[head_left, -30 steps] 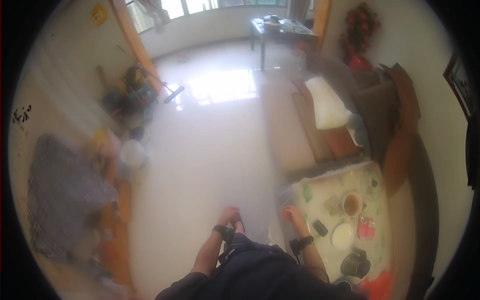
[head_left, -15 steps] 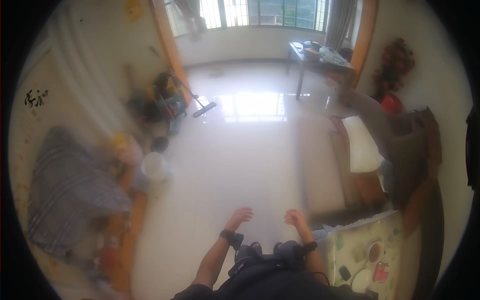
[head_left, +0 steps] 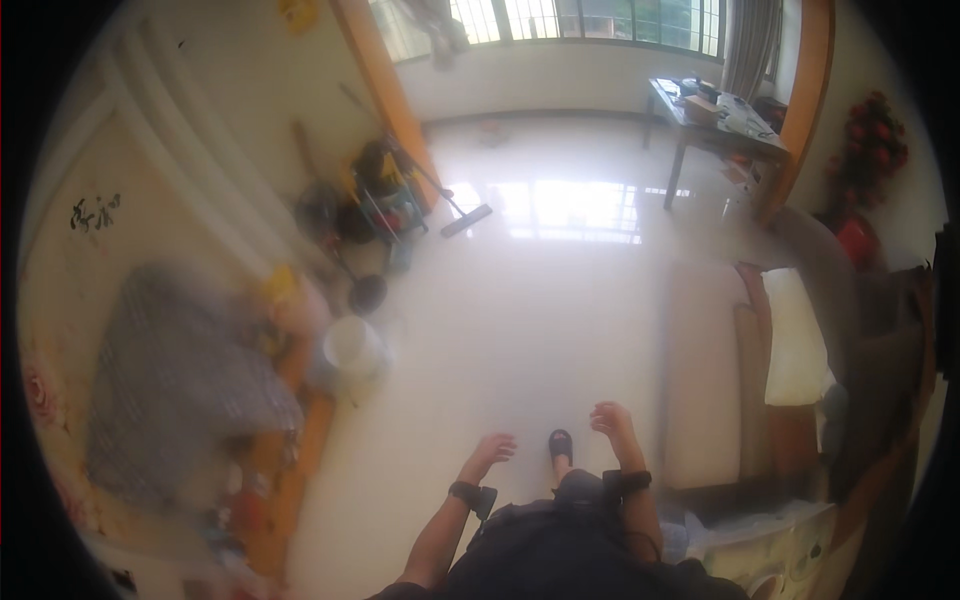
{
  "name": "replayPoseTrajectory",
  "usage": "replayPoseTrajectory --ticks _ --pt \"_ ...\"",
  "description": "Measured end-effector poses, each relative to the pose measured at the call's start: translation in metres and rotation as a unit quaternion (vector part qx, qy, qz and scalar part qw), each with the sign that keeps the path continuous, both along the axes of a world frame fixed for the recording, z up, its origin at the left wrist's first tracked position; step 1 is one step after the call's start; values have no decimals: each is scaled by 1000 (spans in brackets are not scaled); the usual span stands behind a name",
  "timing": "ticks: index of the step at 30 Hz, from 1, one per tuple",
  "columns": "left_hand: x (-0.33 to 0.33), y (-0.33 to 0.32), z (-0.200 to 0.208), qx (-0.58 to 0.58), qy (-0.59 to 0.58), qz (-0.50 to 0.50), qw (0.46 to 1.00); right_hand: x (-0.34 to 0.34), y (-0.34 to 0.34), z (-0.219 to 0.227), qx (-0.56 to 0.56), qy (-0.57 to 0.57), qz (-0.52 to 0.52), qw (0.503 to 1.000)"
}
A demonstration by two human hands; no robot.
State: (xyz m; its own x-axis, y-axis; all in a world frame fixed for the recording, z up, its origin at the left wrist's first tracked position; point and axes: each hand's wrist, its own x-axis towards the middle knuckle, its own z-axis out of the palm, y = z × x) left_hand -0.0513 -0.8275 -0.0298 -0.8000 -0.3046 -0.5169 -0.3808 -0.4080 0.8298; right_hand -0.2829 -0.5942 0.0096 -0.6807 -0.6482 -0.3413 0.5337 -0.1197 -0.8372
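Across the room, a glossy white floor (head_left: pixel 520 330) runs from the person to a barred window (head_left: pixel 560 18), whose light glares off the tiles. All places below are given relative to the white bucket (head_left: pixel 352 345) standing on that floor.

Left of the bucket lies a grey checked cloth (head_left: pixel 170 385), blurred, along an orange strip at the wall. Beyond the bucket, toward the window, a heap of cleaning gear (head_left: pixel 370 200) leans against the wall, with a long-handled flat mop (head_left: pixel 455 205) angled out onto the tiles. A dark round pan (head_left: pixel 366 293) rests just beyond the bucket. What the bucket holds cannot be told.

Far right of the bucket and toward the window stands a dark surface (head_left: pixel 715 115) carrying a box and papers. Right of the bucket, a long pale mat lies beside a brown sofa (head_left: pixel 850 340) bearing a white cushion (head_left: pixel 797 335).

Below and right of the bucket, the left hand (head_left: pixel 490 452) and right hand (head_left: pixel 612 420) hang empty over the floor, fingers loosely spread, with one slippered foot (head_left: pixel 560 445) between them. Both wrists wear dark bands.
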Motion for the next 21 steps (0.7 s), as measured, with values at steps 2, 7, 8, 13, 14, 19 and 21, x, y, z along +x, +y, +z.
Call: replayPoseTrajectory --ticks 2,7,8,13,14,19,21 --pt "-33 -21 6 13 -55 20 998 -40 -32 7 -17 9 -29 999" --pt "-106 -81 11 -55 -67 -11 996 -116 -108 28 -22 24 22 999" --pt "-124 -86 21 -83 -74 -16 994 -127 -113 34 -24 49 33 998" --pt "-177 -123 32 -80 -61 -4 995 -168 -161 33 -15 53 43 998" --pt "-182 -130 32 -59 -51 1 997 -171 -166 31 -9 44 44 998" --pt "-193 -207 -19 108 11 57 992 -186 -226 25 22 -2 76 997" --pt "-213 -223 -30 81 -7 73 994 -200 -242 11 40 -13 78 996"
